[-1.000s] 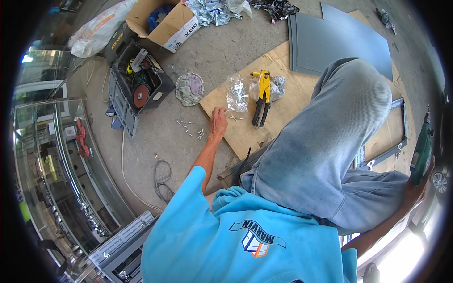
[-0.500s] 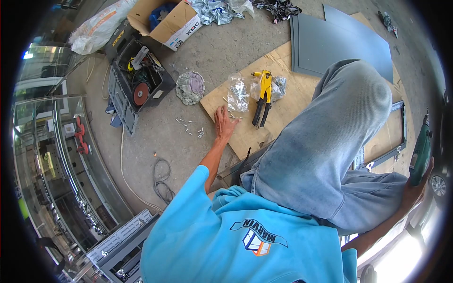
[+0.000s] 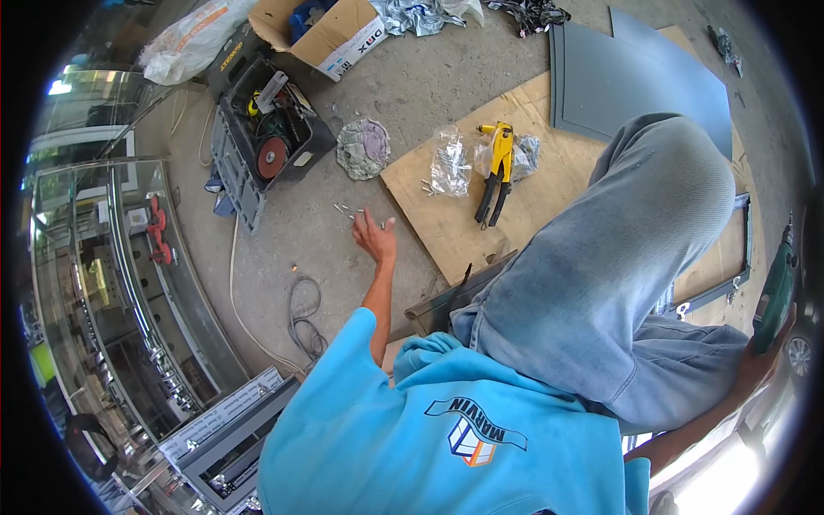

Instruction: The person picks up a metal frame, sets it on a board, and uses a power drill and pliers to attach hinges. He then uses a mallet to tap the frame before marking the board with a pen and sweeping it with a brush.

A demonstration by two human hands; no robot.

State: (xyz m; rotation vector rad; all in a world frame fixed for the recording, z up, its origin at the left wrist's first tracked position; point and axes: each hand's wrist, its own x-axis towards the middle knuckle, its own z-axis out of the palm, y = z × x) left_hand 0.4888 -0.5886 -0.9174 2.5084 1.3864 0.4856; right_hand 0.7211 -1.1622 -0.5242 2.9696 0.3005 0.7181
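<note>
Over the concrete floor, just off the plywood's left edge, my left hand [image 3: 375, 237] reaches with its fingers apart at the small metal rivets [image 3: 348, 209]; whether a fingertip touches one is too small to tell. At the far right my right hand [image 3: 757, 362] is wrapped round the handle of a green drill [image 3: 777, 296], its bit pointing away from me. A yellow riveter [image 3: 500, 163] with black handles lies on the plywood board [image 3: 438, 245], between a clear plastic bag of small parts [image 3: 451, 167] and another bag [image 3: 525, 157].
An open black toolbox [image 3: 300, 159] holds a grinder, beside a cardboard box [image 3: 330, 39]. A crumpled cloth [image 3: 363, 149] and a coiled cable [image 3: 305, 313] lie on the floor. Grey panels [image 3: 639, 81] rest on the board's far side. Framed glass [image 3: 129, 257] stands left.
My left hand has moved from the plywood's edge down and left to the rivets on the floor. The right hand still holds the drill. The camera view has shifted slightly.
</note>
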